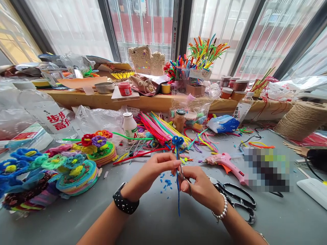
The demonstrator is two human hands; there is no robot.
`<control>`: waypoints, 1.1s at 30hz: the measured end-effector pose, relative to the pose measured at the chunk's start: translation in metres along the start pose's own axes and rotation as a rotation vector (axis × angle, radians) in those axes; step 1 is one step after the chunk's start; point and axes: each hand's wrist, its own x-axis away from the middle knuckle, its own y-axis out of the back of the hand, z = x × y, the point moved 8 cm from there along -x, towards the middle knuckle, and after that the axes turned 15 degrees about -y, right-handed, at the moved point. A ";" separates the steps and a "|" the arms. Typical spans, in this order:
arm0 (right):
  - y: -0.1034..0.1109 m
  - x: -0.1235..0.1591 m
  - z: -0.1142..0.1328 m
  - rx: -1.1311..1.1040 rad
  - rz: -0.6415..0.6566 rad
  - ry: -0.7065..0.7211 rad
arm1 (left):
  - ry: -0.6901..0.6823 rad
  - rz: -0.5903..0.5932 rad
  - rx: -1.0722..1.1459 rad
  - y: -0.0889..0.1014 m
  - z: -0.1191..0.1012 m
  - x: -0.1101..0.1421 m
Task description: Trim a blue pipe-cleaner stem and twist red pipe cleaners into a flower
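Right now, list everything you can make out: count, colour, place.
stemmed flower: one, blue, centre
small scissors: one, silver, centre
clippings: several, blue, desk centre
pipe cleaners: many, mixed, back centre
fuzzy flowers: many, mixed, left
labelled bottles: at least three, clear, left and right
small bottle: one, white, back centre
lidded jar: one, tan, back centre
packet: one, blue, back right
glue gun: one, pink, right
large scissors: one, black, right
twine spool: one, tan, far right
small jars: several, reddish, sill right
desk: one, grey, below
left hand: one, bare, holding stemmed flower
right hand: one, bare, holding small scissors
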 end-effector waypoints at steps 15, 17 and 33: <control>0.012 0.002 0.002 0.033 -0.179 0.041 | 0.017 0.008 -0.007 0.002 0.003 0.000; 0.012 0.002 0.001 0.030 -0.174 0.038 | 0.013 0.013 0.006 0.001 0.001 0.000; 0.002 0.000 -0.001 0.030 -0.014 -0.018 | -0.008 0.044 0.051 -0.003 0.001 0.001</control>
